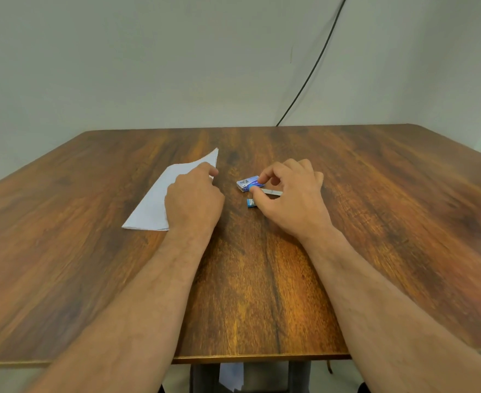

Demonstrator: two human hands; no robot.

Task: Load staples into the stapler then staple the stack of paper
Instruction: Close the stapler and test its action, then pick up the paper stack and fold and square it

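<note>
Head view. A wooden table (347,222) fills the lower frame, set against a plain pale wall (148,66) down which a black cable (318,61) runs to the table's far edge.

Left hand (191,199): it lies knuckles up on the near right part of the stack of paper (154,202), fingers curled down onto the sheets. Whether the fingers pinch the paper or only press on it cannot be told, as the fingertips are hidden under the hand. The stack lies flat, left of centre, with its far corner lifted a little off the table beyond the knuckles.

Right hand (287,194): fingers curled, thumb and forefinger closed in a pinch at the near end of the small blue-and-white staple box (246,184). The box rests on the table just left of the fingertips, at centre. A thin grey strip of staples (273,192) extends rightward from the pinch, under the curled fingers; whether the hand grips the strip, the box end, or both cannot be told.

A small blue piece (251,203), seemingly the box's flap or tray, lies on the table just near of the box, beside the thumb and apart from the box.

The stapler cannot be made out.

Both forearms are bare. Under the table's near edge, white paper (230,377) shows.
</note>
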